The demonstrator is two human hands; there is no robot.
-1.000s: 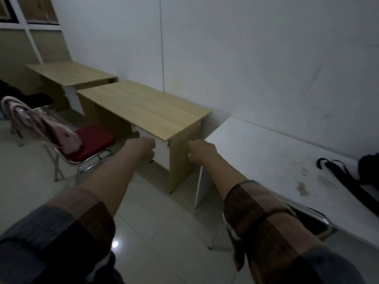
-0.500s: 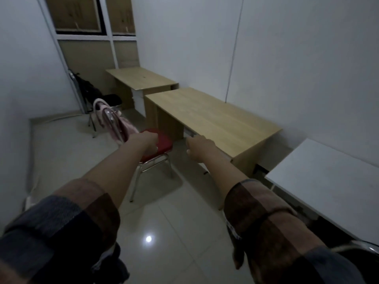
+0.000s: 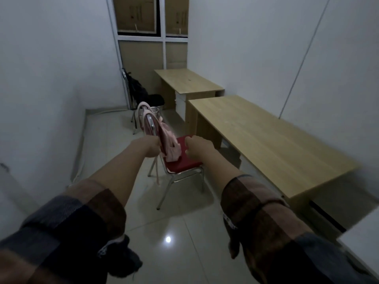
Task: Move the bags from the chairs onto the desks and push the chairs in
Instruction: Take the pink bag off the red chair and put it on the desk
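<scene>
Between both fists, seemingly untouched: pink bag [image 3: 164, 138]

Both hands [image 3: 152, 147] apparently fisted (arms outstretched).

head cam | worn high | faces forward-down | forearms close, desks [image 3: 266, 140] beyond

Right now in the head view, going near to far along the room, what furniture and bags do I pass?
Red-seated chair with the pink bag on its backrest → near wooden desk → dark chair carrying a black bag → far wooden desk.
</scene>
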